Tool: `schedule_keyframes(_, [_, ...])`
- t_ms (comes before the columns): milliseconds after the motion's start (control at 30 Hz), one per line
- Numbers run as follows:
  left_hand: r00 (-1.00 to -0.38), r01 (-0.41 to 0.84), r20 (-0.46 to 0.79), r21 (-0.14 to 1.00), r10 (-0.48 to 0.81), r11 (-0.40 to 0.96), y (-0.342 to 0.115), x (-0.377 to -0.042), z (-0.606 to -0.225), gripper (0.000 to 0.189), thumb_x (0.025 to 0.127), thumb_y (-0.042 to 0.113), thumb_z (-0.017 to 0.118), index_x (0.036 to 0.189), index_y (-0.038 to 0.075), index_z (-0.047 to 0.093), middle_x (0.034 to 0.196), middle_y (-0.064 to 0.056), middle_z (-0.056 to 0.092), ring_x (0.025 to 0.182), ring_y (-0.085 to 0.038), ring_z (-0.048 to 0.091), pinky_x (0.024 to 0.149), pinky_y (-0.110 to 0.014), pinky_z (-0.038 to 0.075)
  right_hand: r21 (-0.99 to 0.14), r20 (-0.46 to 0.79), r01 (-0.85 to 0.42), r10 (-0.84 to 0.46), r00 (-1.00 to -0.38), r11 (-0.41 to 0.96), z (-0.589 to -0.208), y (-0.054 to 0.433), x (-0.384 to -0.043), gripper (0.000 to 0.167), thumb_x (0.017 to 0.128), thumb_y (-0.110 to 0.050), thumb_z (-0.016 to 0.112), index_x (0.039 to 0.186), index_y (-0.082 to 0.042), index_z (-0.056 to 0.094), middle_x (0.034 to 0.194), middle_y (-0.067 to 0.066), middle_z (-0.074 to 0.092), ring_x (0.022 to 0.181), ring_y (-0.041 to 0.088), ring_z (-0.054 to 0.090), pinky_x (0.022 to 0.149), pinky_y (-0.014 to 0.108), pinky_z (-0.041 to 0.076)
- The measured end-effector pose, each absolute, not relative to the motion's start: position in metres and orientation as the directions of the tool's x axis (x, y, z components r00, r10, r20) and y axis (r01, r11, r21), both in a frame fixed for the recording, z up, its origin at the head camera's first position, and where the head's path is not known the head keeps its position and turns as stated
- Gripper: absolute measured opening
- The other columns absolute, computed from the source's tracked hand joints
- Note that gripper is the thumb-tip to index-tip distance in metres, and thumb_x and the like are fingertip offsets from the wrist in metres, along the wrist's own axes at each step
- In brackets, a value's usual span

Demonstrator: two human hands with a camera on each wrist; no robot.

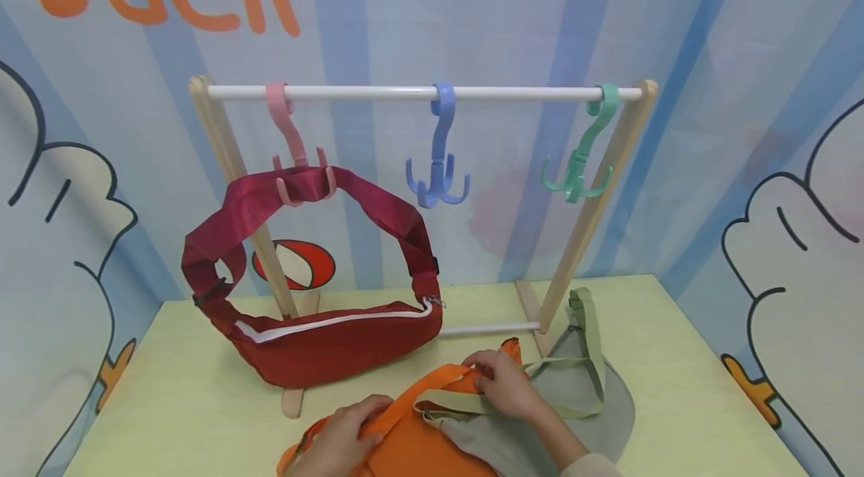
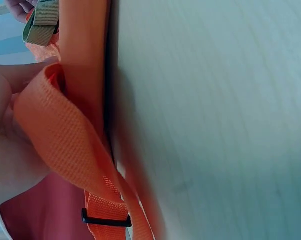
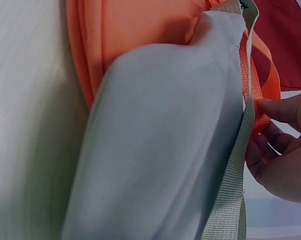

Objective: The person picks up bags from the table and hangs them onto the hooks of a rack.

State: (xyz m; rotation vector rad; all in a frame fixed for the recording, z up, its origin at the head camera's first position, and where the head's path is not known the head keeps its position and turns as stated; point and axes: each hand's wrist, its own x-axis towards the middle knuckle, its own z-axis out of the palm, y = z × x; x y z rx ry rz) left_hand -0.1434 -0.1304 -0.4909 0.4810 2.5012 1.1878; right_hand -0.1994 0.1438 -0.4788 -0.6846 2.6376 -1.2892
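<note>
Nearest the camera, at the bottom edge of the head view, the left hand (image 1: 340, 436) pinches an orange strap (image 1: 408, 402) between thumb and fingers, and the strap curls over those fingers in a loose loop. The right hand (image 1: 506, 383) pinches the far end of the same strap, thumb against fingertips, so both hands are gripping. The orange bag (image 1: 412, 454) belonging to that strap lies on the table (image 1: 169, 387) just below the two hands.

Two points seem to matter here. In the left wrist view the strap twists as it runs toward a black buckle (image 2: 106, 220); turning it flat before any pull should help it open evenly. Beside the right hand, the green strap (image 1: 459, 402) of the grey bag (image 1: 601, 406) lies across the orange bag and passes under that hand, and a corner of the grey bag overlaps the orange one. Lifting straight up could drag both, so it is best to slide the orange strap free first and spread the hands slowly.

Farther out, the red bag (image 1: 337, 353) hangs by its strap from the pink hook (image 1: 290, 132); the blue hook (image 1: 442, 124) and green hook (image 1: 587, 136) on the rod (image 1: 364, 93) are bare.
</note>
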Motion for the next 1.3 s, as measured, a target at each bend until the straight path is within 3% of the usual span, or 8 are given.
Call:
schedule_keyframes(433, [-0.887,0.255,-0.050,0.776,0.459,0.577,-0.1365,-0.1421,-0.4910,0.034,0.086,0.006,0.061,0.119,0.007,0.054,0.108,-0.008,0.062,0.094,-0.022,0.060,0.076,-0.036,0.048,-0.757,0.100,-0.383,-0.486,-0.868,0.529,-0.4803,0.1453,-0.2020,0.027,0.076,0.009,0.061,0.102,-0.001,0.064,0.073,-0.001,0.050,0.064,0.011,0.041,0.059,0.026,0.035])
schedule_keyframes(833, [-0.899,0.243,-0.043,0.779,0.436,0.577,-0.1372,-0.1392,-0.4888,0.034,0.085,0.003,0.061,0.119,0.006,0.054,0.103,-0.007,0.064,0.091,-0.022,0.060,0.074,-0.037,0.047,-0.732,0.090,-0.404,-0.510,-0.855,0.549,-0.4769,0.1455,-0.2014,0.031,0.074,0.011,0.062,0.102,-0.003,0.064,0.075,0.002,0.055,0.063,0.010,0.042,0.066,0.030,0.034])
schedule_keyframes(1300, [-0.912,0.249,-0.015,0.774,0.411,0.582,-0.1369,-0.1354,-0.4897,0.032,0.085,0.004,0.061,0.117,0.007,0.055,0.098,-0.003,0.063,0.083,-0.016,0.059,0.072,-0.035,0.047,-0.740,0.067,-0.380,-0.501,-0.863,0.555,-0.4750,0.1460,-0.1975,0.029,0.077,0.010,0.062,0.102,-0.003,0.064,0.086,0.002,0.058,0.071,0.015,0.043,0.064,0.029,0.035])
